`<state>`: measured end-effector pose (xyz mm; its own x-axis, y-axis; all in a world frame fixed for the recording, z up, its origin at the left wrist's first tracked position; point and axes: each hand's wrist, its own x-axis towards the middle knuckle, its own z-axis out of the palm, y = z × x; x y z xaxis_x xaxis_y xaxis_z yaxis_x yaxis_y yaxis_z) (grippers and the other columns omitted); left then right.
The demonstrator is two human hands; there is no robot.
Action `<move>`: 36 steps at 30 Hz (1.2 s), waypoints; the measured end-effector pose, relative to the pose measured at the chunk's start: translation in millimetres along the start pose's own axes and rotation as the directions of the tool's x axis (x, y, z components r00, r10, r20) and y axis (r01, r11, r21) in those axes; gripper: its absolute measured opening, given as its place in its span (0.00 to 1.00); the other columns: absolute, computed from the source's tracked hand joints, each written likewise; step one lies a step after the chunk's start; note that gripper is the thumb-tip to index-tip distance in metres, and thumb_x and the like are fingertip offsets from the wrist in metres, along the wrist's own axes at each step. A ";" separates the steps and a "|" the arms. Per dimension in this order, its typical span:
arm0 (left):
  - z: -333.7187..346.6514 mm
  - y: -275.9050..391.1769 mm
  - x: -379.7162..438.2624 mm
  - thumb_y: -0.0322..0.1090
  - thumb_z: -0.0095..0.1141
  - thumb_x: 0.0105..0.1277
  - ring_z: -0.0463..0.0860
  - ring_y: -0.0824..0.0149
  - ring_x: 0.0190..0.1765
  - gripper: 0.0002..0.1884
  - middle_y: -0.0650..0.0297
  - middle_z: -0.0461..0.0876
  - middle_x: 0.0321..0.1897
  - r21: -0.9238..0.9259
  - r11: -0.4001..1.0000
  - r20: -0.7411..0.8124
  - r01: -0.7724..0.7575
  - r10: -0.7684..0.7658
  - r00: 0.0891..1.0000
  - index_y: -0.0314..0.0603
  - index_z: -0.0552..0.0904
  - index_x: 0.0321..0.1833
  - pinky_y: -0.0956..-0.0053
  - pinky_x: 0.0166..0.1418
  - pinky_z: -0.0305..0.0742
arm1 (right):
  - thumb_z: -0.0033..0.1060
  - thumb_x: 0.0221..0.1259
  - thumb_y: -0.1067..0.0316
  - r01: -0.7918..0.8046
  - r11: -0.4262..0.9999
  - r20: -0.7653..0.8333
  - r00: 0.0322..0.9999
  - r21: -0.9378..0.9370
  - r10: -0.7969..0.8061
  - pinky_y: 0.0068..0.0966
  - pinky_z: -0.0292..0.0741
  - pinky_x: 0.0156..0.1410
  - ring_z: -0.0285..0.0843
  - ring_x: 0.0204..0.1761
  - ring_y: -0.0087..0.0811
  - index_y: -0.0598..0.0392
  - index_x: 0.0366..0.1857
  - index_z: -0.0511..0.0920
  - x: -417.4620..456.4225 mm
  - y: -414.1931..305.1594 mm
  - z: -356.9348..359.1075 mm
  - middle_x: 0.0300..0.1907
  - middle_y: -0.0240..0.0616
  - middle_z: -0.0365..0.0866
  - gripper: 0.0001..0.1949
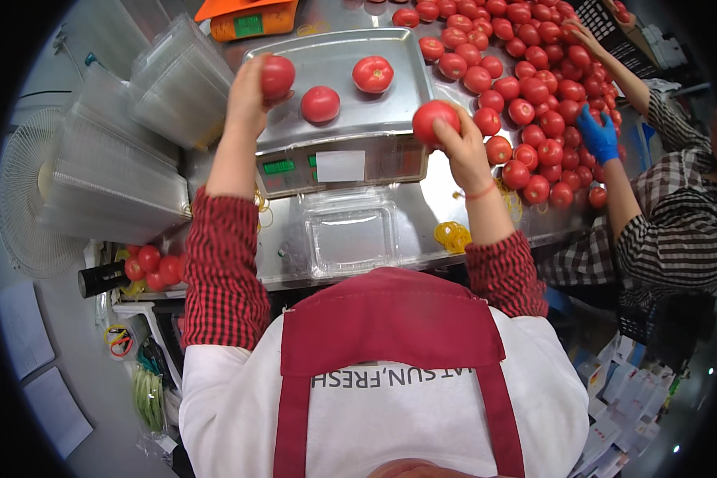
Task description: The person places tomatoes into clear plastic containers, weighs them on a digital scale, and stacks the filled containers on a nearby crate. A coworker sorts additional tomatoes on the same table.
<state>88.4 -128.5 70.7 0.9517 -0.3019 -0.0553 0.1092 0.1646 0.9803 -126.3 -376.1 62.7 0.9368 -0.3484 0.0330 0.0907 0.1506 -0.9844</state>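
My left hand (250,98) grips a red tomato (277,77) over the left side of a weighing scale's metal tray (340,48). Two more tomatoes lie on the tray, one near the middle (320,104) and one to its right (373,74). At the tray's front right corner, my right hand (467,149) holds another tomato (435,123). Below the tray, the scale's front panel (281,179) has green displays and a white label over part of it. An open clear plastic container (351,239) rests on the metal table in front of the scale.
Many tomatoes (535,89) cover the table at the right, where a co-worker's blue-gloved hand (598,134) and bare hand (582,36) reach in. Yellow rubber bands (452,237) lie near my right forearm. Stacked clear containers (119,167), a white fan (21,191) and an orange scale (254,21) stand around.
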 end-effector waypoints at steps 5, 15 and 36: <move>-13.7 -5.6 -136.6 0.41 0.57 0.62 0.79 0.56 0.49 0.21 0.56 0.76 0.48 0.140 0.967 0.351 -0.210 0.150 0.924 0.41 0.73 0.55 0.61 0.52 0.77 | 0.71 0.45 0.61 0.280 0.777 0.368 0.927 -0.564 -0.067 0.32 0.73 0.55 0.76 0.49 0.39 0.60 0.54 0.68 -77.0 2.0 21.3 0.47 0.44 0.75 0.31; 19.0 -90.6 -213.7 0.30 0.50 0.58 0.65 0.51 0.66 0.25 0.55 0.67 0.63 0.630 0.031 0.773 -0.776 0.071 0.630 0.64 0.74 0.59 0.40 0.66 0.52 | 0.64 0.46 0.68 0.606 0.409 0.373 0.769 -0.682 -0.519 0.35 0.70 0.54 0.73 0.48 0.45 0.56 0.42 0.76 12.3 0.8 55.1 0.43 0.44 0.77 0.16; 16.7 -102.4 -213.3 0.35 0.52 0.56 0.74 0.55 0.56 0.20 0.58 0.75 0.54 0.536 0.280 0.672 -0.796 0.430 0.604 0.59 0.77 0.54 0.56 0.56 0.67 | 0.62 0.49 0.75 0.367 0.727 0.470 0.880 -0.580 -0.068 0.28 0.72 0.42 0.73 0.36 0.39 0.59 0.36 0.75 -75.3 31.0 49.7 0.36 0.44 0.74 0.10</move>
<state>-130.6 -96.6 -14.7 0.4286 -0.7423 0.5151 -0.8810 -0.2170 0.4204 -177.2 -299.2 38.3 0.9769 0.1184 0.1777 0.2135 -0.5549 -0.8041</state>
